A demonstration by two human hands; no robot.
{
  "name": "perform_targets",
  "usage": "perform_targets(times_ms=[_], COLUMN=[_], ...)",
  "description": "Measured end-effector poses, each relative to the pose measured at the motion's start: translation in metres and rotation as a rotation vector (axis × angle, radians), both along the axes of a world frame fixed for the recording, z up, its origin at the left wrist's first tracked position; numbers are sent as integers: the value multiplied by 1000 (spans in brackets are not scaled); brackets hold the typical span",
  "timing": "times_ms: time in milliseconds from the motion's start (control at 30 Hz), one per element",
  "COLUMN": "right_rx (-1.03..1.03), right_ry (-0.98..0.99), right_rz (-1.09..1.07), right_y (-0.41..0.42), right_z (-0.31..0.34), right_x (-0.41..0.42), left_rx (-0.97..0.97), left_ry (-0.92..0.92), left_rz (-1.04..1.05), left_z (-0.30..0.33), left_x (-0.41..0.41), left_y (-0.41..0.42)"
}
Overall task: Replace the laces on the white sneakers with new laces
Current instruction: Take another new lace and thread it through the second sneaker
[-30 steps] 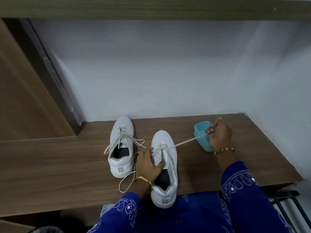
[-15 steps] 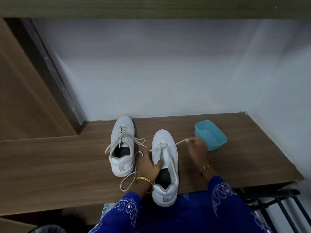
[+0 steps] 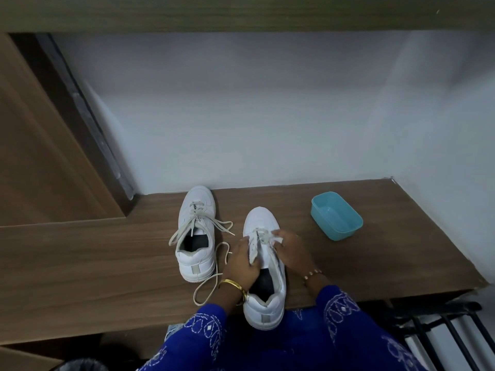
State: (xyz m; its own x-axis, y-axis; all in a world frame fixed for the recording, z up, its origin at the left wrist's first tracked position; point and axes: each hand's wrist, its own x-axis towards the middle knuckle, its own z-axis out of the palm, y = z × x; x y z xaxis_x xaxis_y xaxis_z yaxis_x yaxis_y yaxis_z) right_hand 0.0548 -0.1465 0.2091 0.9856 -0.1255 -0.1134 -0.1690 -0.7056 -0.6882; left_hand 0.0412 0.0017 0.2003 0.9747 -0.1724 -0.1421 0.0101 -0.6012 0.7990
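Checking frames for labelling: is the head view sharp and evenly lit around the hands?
Head view: dim, bluish, soft light; right hand slightly motion-blurred at the laces of the near sneaker; left hand sharper; wide-angle bending at shelf edges; no glare on the blue tub.

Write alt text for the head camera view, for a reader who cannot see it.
Both hands work the lace at the eyelets of the nearer white sneaker on a wooden shelf: left hand steadying it, right hand pinching the lace. A second, laced sneaker sits left; a blue tub sits right.
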Motion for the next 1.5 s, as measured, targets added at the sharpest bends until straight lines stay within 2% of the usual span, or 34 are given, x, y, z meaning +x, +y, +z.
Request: perform_targets(times_ms=[167, 233, 333, 400, 567, 733, 800, 933, 1033, 1167, 1367, 1500], right_rx=[-83, -88, 55, 99, 289, 436, 473, 567, 578, 598, 492, 325], right_ry=[-91, -166, -213, -232, -210, -123, -65, 80, 82, 87, 59, 53], right_rz=[-60, -195, -445, -503, -494, -382, -341, -225, -225, -246, -235, -185], right_y=[-5, -22, -46, -48, -25, -7, 3, 20, 26, 27, 33, 37], right_z=[4, 8, 16, 20, 31, 33, 31, 23, 17, 13, 13, 13], right_x=[-3, -2, 2, 1, 3, -3, -5, -10, -13, -14, -12, -10], left_rx=[-24, -47, -50, -52, -8, 117, 128, 60, -70, -190, -304, -309], left_ry=[8, 15, 21, 24, -24, -318, -373, -312, -251, -78, 26, 55], left_rz=[6, 36, 45, 29, 66, 131, 111, 121, 197, 228, 273, 263], left_z=[1, -1, 0, 0, 2, -1, 0, 4, 8, 8, 5, 1], left_x=[-1, -1, -4, -4, -6, -7, -8, -12, -14, -5, -2, -2], left_y=[2, 2, 1, 0, 0, 4, 4, 3, 4, 10, 11, 13])
